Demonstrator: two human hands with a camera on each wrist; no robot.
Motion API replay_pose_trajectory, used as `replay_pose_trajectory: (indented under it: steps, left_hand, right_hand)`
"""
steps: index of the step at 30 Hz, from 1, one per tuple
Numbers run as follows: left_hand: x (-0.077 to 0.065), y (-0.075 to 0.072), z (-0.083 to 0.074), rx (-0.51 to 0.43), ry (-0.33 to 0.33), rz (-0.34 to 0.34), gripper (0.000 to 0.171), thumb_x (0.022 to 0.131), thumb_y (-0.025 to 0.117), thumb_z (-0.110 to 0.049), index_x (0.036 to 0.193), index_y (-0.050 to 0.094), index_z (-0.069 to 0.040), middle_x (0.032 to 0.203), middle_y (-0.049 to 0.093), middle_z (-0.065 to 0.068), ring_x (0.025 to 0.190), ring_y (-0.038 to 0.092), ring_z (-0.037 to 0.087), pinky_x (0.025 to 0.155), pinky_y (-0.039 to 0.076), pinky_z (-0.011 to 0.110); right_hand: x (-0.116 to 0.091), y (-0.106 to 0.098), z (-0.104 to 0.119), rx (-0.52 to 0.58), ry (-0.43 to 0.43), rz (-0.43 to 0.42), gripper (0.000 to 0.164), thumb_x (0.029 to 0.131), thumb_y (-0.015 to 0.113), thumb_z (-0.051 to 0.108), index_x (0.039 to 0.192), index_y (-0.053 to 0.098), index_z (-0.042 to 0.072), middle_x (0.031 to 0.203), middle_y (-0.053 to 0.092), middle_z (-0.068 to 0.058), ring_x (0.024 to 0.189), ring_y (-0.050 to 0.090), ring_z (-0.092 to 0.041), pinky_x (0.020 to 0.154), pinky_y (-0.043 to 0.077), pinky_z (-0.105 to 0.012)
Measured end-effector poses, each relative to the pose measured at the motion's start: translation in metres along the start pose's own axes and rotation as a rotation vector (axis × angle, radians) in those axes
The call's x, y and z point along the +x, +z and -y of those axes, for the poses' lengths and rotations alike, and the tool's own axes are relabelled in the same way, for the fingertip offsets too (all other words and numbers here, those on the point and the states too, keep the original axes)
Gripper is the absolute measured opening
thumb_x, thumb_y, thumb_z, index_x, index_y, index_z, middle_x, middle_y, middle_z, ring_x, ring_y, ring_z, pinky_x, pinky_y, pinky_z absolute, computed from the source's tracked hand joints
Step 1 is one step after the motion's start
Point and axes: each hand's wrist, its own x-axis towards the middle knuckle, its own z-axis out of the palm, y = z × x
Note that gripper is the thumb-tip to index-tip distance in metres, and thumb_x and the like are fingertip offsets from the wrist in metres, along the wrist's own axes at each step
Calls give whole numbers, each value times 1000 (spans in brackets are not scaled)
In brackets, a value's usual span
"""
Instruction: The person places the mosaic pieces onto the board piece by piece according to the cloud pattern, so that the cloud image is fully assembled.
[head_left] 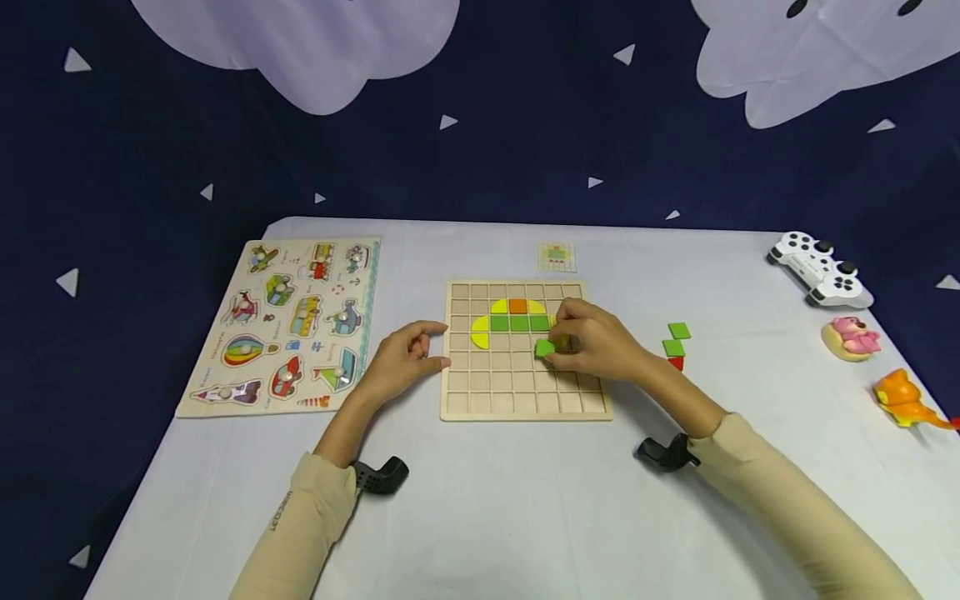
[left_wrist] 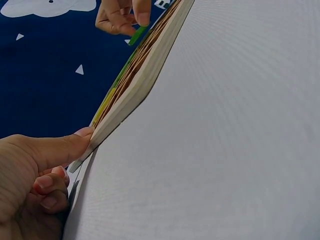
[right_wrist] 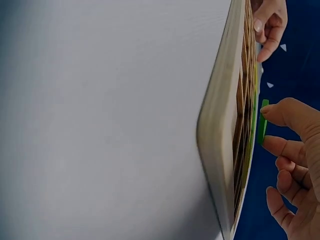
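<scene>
A square wooden grid board lies in the middle of the table. Thumb and fingertip of my left hand touch its left edge, spread apart. Between thumb and finger, my right hand pinches a green square tile, held just over the board's grid in the right wrist view. Set in the upper cells are a row of green squares, an orange square and yellow rounded tiles. My right hand covers some cells on the right side.
Right of the board lie two loose green tiles and a red tile. A small pattern card lies behind the board. On the left is a picture puzzle board; at far right, a white game controller, a pink toy and an orange toy.
</scene>
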Motion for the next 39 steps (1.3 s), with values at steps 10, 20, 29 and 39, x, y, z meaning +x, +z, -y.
replay_pose_trajectory:
  steps: [10, 20, 29, 39]
  left_hand:
    - [0, 0, 0, -18, 7, 5, 51, 84, 78, -8, 131, 59, 0, 79, 43, 3, 67, 36, 14, 62, 32, 23]
    - [-7, -3, -25, -15, -22, 19, 51, 85, 73, 1, 132, 55, 9, 79, 43, 10, 67, 35, 16, 63, 31, 23]
    - [-5, 0, -16, -14, -7, 9, 50, 85, 74, -1, 131, 57, 8, 78, 43, 7, 67, 35, 15, 62, 30, 23]
    - [0, 0, 0, -1, -16, -2, 49, 85, 77, -9, 130, 60, -3, 78, 43, 1, 66, 37, 14, 61, 32, 23]
  right_hand:
    - [12, 5, 11, -8, 2, 38, 23, 76, 84, 24, 89, 78, 7, 89, 53, -2, 83, 46, -14, 74, 43, -32]
    - [24, 13, 16, -15, -56, 20, 20, 76, 83, 23, 87, 78, 7, 88, 54, 1, 82, 47, -12, 72, 45, -30]
    - [33, 18, 18, -34, -96, 7, 23, 78, 83, 23, 91, 78, 5, 88, 54, -1, 80, 48, -14, 74, 46, -31]
    - [39, 26, 19, 57, -62, 48, 20, 86, 77, 20, 97, 74, 2, 92, 56, -6, 79, 54, -16, 71, 48, -30]
